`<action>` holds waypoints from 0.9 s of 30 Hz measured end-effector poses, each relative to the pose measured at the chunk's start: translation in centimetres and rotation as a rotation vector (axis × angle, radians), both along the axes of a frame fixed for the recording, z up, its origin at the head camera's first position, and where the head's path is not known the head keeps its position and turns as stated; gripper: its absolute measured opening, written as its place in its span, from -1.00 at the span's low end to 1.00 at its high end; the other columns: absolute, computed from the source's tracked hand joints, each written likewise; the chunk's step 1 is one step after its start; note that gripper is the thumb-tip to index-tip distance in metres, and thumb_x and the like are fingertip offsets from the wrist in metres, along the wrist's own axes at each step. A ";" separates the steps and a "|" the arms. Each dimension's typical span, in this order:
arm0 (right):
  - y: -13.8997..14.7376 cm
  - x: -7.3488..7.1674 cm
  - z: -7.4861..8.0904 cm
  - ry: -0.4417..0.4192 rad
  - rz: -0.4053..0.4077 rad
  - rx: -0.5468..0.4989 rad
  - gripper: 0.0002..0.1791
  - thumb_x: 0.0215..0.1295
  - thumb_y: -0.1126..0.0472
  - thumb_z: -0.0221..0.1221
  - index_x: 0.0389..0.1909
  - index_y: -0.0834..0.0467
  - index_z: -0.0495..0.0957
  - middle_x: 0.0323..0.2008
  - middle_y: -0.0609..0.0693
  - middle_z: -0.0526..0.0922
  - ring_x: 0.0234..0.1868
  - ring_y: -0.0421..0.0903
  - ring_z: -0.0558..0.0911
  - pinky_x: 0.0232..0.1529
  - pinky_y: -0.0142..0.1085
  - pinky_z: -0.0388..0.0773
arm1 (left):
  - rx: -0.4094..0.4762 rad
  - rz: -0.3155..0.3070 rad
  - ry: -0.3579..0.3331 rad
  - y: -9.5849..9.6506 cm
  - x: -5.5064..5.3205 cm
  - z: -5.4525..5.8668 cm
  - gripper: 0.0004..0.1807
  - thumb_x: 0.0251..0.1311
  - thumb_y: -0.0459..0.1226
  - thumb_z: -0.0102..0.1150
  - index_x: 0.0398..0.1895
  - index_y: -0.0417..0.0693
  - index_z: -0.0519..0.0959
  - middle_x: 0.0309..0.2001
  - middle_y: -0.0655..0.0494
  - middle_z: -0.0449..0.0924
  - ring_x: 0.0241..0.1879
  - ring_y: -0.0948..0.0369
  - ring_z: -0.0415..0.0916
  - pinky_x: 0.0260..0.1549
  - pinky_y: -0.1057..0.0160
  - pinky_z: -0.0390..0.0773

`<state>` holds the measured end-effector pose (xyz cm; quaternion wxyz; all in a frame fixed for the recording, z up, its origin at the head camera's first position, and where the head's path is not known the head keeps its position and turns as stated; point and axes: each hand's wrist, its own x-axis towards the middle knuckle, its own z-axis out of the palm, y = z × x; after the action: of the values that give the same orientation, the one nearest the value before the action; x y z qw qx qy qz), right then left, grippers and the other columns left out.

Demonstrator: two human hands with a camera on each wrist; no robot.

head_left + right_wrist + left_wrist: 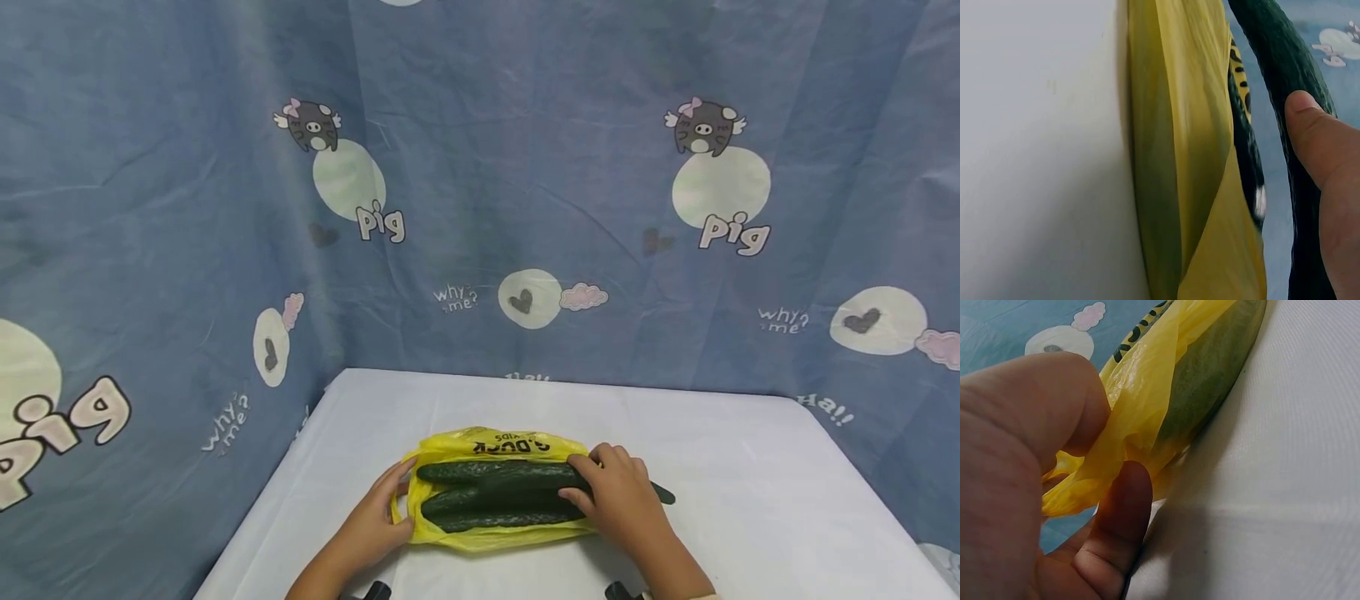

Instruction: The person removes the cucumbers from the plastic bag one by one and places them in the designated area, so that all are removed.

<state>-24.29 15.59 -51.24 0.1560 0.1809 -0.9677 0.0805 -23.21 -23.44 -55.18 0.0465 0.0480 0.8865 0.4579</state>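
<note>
Dark green, bumpy cucumbers (pixel 465 510) lie lengthwise in the mouth of a yellow plastic bag (pixel 480 542) with black lettering. At the bag's left end, my left hand (pixel 367 525) pinches the bag's edge; in the left wrist view the thin yellow plastic (pixel 1141 394) passes between thumb and fingers. My right hand (pixel 626 504) holds a cucumber (pixel 1291 62) from above at the bag's right end, its thumb along the skin. That cucumber's tip (pixel 663 493) sticks out right of the hand. Another cucumber (pixel 1249 156) shows inside the bag. Their exact number is hidden by overlap.
A white-covered table (pixel 750 467) lies under the bag and hands. Behind and to the left hangs a blue curtain (pixel 525 167) printed with pigs, circles and words. Small dark objects (pixel 378 590) show at both wrists near the bottom edge.
</note>
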 end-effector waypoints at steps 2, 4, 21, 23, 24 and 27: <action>0.5 0.0 -0.1 0.010 0.002 -0.006 -0.47 0.23 -0.31 0.35 0.15 -0.19 0.64 -0.09 -0.10 0.55 -0.09 -0.07 0.51 -0.13 -0.08 0.44 | -0.001 0.001 0.000 0.1 -0.1 0.0 0.04 0.02 -0.34 0.33 0.65 0.34 0.19 0.66 -0.05 0.04 0.40 0.00 0.47 0.41 -0.21 0.36; 1.0 0.0 -0.1 0.018 0.000 -0.014 -0.48 0.23 -0.31 0.36 0.14 -0.18 0.65 -0.10 -0.10 0.56 -0.10 -0.08 0.51 -0.15 -0.08 0.44 | -0.006 -0.001 0.003 0.1 -0.2 0.0 0.04 0.02 -0.35 0.33 0.65 0.34 0.19 0.66 -0.04 0.05 0.39 0.01 0.48 0.38 -0.18 0.40; 3.6 -0.1 -1.0 0.027 -0.030 -0.010 -0.45 0.20 -0.26 0.40 0.17 -0.15 0.65 -0.13 -0.10 0.55 -0.15 -0.10 0.48 -0.19 -0.06 0.44 | -0.012 -0.014 0.002 0.1 -0.2 0.1 0.03 0.07 -0.33 0.31 0.66 0.34 0.15 0.66 0.00 0.04 0.38 0.06 0.49 0.36 -0.17 0.41; 4.0 -0.1 -1.1 0.026 -0.041 -0.011 -0.45 0.21 -0.27 0.39 0.18 -0.16 0.65 -0.12 -0.09 0.56 -0.13 -0.07 0.50 -0.17 -0.03 0.46 | -0.009 -0.013 0.002 0.1 -0.2 0.1 0.04 0.07 -0.34 0.31 0.66 0.33 0.15 0.66 0.00 0.05 0.37 0.08 0.49 0.36 -0.17 0.40; 4.2 -0.2 -1.2 0.023 -0.045 -0.010 -0.44 0.22 -0.28 0.38 0.19 -0.15 0.65 -0.11 -0.08 0.56 -0.12 -0.06 0.51 -0.16 -0.01 0.48 | -0.009 -0.011 0.001 0.1 -0.2 0.0 0.04 0.07 -0.34 0.31 0.66 0.33 0.15 0.66 0.00 0.05 0.37 0.08 0.49 0.36 -0.17 0.41; 4.7 -0.1 -1.1 0.018 -0.060 -0.018 -0.44 0.22 -0.26 0.39 0.19 -0.14 0.65 -0.11 -0.07 0.57 -0.10 -0.04 0.52 -0.15 0.01 0.48 | -0.004 -0.006 -0.001 0.1 -0.2 0.1 0.05 0.06 -0.35 0.31 0.67 0.32 0.14 0.66 -0.01 0.04 0.38 0.05 0.48 0.34 -0.14 0.44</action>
<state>-24.43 20.32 -52.33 0.1686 0.1513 -0.9705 0.0827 -23.36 -23.35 -55.12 0.0484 0.0504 0.8873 0.4559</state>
